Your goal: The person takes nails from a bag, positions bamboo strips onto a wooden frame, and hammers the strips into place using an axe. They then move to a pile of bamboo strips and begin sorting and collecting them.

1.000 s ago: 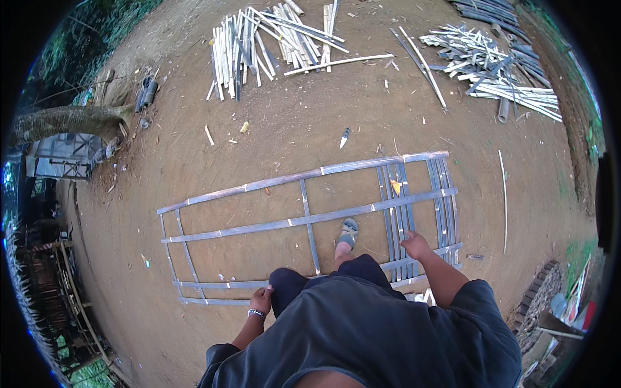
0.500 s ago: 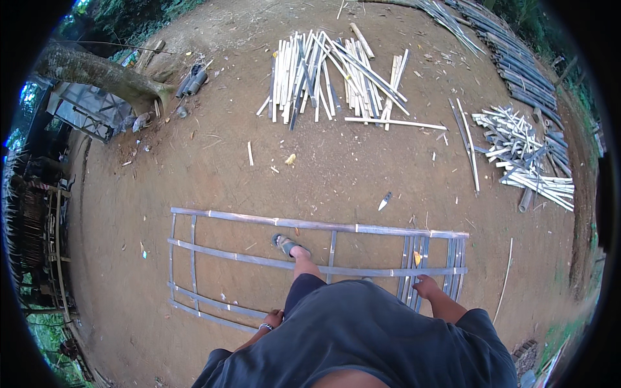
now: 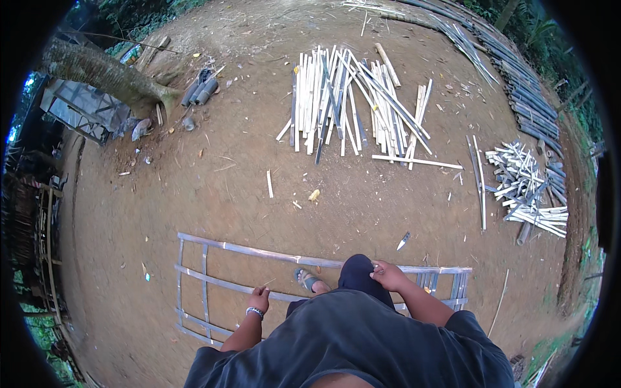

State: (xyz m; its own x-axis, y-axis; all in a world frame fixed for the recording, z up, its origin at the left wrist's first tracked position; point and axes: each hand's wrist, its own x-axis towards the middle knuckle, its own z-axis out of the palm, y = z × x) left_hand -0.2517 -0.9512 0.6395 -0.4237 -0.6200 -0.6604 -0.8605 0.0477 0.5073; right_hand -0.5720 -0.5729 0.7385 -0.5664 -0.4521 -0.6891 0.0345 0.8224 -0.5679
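Note:
A ladder-like frame of dark split bamboo strips lies flat on the dirt under me, with crosspieces grouped closely at its right end. My left hand, a bracelet at its wrist, is over the frame's left half, beside a long inner strip. Its fingers are curled together; what is in them, if anything, does not show. My right hand is beside my raised knee, over the far strip's right part. Its fingers are drawn together at the tips, and I cannot make out anything in them. A sandalled foot stands inside the frame.
A knife lies beyond the frame. Farther off are piles of split bamboo, with a jumbled heap at the right. Dark bamboo poles line the far right edge. A tree trunk leans at the far left.
My left hand has come forward from the near strips to the inner strip. My right hand has left the right crosspieces and moved left and forward to my knee, now raised. The view has shifted.

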